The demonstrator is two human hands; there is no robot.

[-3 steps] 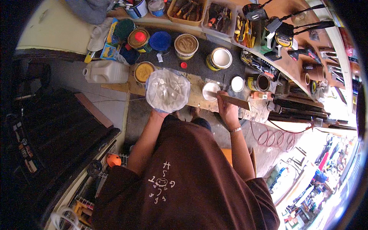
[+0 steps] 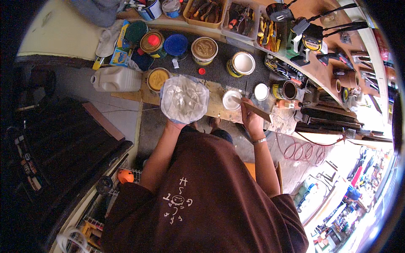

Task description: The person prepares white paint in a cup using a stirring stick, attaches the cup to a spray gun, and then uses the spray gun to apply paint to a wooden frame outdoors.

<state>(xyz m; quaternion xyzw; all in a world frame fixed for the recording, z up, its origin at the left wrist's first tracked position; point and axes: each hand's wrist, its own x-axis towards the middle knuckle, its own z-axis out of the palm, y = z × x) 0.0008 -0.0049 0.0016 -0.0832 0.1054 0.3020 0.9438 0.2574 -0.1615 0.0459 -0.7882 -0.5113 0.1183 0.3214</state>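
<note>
I see a small white cup (image 2: 231, 100) on the wooden plank (image 2: 215, 107). My right hand (image 2: 252, 119) is closed around a flat stir stick (image 2: 253, 110), its tip dipped in the cup, likely to mix. My left hand (image 2: 175, 125) holds up a clear plastic bag (image 2: 184, 99) just left of the cup; its grip is hidden. Paint cans (image 2: 204, 49) stand behind.

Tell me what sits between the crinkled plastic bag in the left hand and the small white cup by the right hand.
In the head view, only bare wooden plank shows between the plastic bag and the white cup; nothing stands there.
</note>
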